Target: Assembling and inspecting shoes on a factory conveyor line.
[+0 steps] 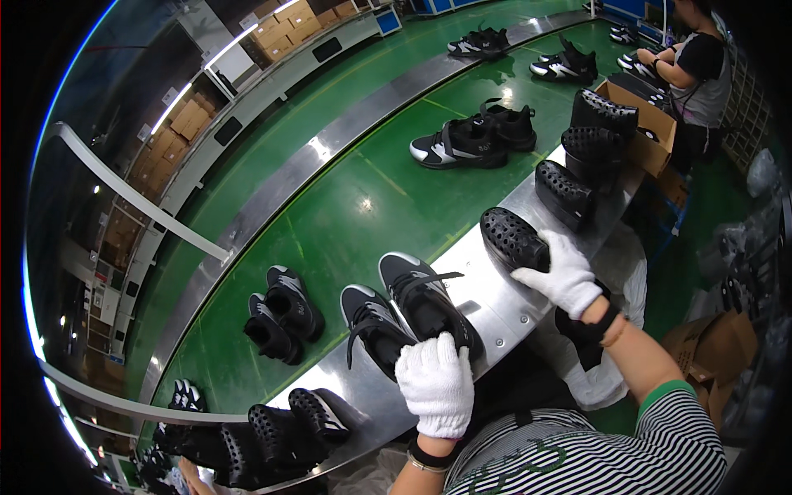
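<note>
My left hand (435, 382), in a white knit glove, rests on the heels of a pair of black and grey sneakers (408, 312) lying side by side at the near edge of the green conveyor belt (363, 198). My right hand (565, 272), also gloved, grips a black perforated shoe insert (513, 239) on the steel ledge (487, 301). More black perforated inserts (563, 191) stand in a row along the ledge to the right.
Another pair of black sneakers (282, 313) sits to the left on the belt, and further pairs (474, 139) ride farther along it. Black inserts (276, 433) cluster at lower left. A person (697, 62) works at the far right beside an open cardboard box (652, 124).
</note>
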Demonstrator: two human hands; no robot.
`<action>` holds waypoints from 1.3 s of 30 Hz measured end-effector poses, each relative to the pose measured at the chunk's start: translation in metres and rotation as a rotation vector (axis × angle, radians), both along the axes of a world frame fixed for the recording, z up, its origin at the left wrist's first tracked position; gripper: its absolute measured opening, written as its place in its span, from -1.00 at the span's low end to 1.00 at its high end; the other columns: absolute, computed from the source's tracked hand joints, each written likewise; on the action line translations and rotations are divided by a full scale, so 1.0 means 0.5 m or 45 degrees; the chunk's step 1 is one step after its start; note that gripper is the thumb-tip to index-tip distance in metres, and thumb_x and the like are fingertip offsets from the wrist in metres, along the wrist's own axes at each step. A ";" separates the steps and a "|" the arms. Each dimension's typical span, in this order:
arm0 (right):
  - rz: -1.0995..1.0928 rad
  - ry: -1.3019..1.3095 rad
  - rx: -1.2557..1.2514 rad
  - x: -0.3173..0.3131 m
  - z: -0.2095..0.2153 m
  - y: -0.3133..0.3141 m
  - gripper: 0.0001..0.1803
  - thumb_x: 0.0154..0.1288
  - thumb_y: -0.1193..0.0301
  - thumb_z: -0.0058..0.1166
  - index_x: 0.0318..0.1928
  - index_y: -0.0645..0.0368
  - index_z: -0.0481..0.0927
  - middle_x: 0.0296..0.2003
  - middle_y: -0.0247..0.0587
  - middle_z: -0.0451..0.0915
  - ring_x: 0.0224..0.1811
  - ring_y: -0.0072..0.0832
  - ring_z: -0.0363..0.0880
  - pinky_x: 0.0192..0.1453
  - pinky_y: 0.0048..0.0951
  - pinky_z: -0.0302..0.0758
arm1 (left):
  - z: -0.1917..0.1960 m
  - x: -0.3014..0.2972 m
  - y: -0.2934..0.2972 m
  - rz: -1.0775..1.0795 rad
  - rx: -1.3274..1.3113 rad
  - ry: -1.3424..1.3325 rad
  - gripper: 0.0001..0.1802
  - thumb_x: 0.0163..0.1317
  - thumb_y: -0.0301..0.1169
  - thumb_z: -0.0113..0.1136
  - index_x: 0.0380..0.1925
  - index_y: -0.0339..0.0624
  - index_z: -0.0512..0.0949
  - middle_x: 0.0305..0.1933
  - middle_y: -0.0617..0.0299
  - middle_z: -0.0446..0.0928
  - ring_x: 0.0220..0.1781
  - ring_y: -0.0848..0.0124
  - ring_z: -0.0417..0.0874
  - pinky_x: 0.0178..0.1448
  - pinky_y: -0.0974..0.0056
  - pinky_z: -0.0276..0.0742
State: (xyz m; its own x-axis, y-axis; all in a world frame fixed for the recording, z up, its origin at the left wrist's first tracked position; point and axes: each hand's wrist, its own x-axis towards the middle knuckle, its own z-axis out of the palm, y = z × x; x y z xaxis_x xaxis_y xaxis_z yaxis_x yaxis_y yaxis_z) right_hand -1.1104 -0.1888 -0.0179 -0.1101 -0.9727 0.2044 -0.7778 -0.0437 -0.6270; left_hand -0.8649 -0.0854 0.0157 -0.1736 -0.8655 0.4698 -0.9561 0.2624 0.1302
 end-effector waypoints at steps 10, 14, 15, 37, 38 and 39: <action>0.888 0.603 -0.100 -0.065 0.145 -0.079 -0.46 -0.04 0.47 0.29 0.06 -0.04 0.58 -0.02 0.01 0.54 0.01 -0.01 0.57 0.08 -0.08 0.55 | 0.004 0.004 -0.010 -0.026 -0.033 0.091 -0.54 -0.12 -0.37 0.49 -0.16 -0.20 0.60 -0.28 0.10 0.57 -0.20 0.08 0.58 -0.04 0.01 0.44; 0.940 0.855 -0.076 -0.033 0.141 -0.095 -0.69 0.16 0.48 0.08 -0.04 0.00 0.58 -0.20 0.01 0.55 -0.13 0.00 0.62 -0.09 -0.08 0.59 | 0.004 0.005 -0.004 -0.033 -0.055 0.075 -0.51 -0.12 -0.33 0.50 -0.13 -0.21 0.59 -0.27 0.10 0.57 -0.21 0.09 0.57 -0.05 0.01 0.43; 0.945 0.956 -0.039 -0.027 0.146 -0.095 -0.72 0.23 0.44 0.04 -0.03 0.01 0.56 -0.17 0.04 0.55 -0.13 0.00 0.64 -0.07 -0.09 0.60 | 0.005 0.005 -0.003 -0.028 -0.011 0.081 -0.50 -0.12 -0.32 0.51 -0.12 -0.21 0.59 -0.27 0.10 0.57 -0.20 0.09 0.58 -0.04 0.01 0.44; 1.321 -0.712 0.020 0.191 0.138 0.142 -0.33 0.23 0.34 0.38 0.30 0.25 0.42 0.07 0.00 0.55 0.07 -0.21 0.62 0.12 -0.25 0.59 | 0.058 0.035 0.014 0.006 0.004 2.433 -0.38 0.30 -0.26 0.29 0.29 -0.20 0.33 -0.02 0.15 0.51 -0.05 0.35 0.57 0.11 0.19 0.56; 1.181 -0.797 -0.021 0.211 0.116 0.152 -0.31 0.19 0.30 0.42 0.28 0.24 0.46 0.05 0.00 0.59 0.06 -0.24 0.64 0.18 -0.32 0.55 | 0.063 0.019 0.017 0.099 0.006 2.269 -0.39 0.30 -0.26 0.30 0.27 -0.21 0.35 -0.02 0.17 0.51 -0.05 0.38 0.56 0.10 0.23 0.55; 1.118 -0.837 -0.070 0.213 0.103 0.156 -0.30 0.18 0.30 0.44 0.28 0.26 0.46 0.09 0.02 0.56 0.18 -0.24 0.57 0.28 -0.30 0.49 | 0.047 0.013 0.010 0.101 -0.088 2.219 -0.43 0.31 -0.27 0.28 0.24 -0.24 0.36 -0.04 0.20 0.51 -0.05 0.40 0.56 0.10 0.25 0.54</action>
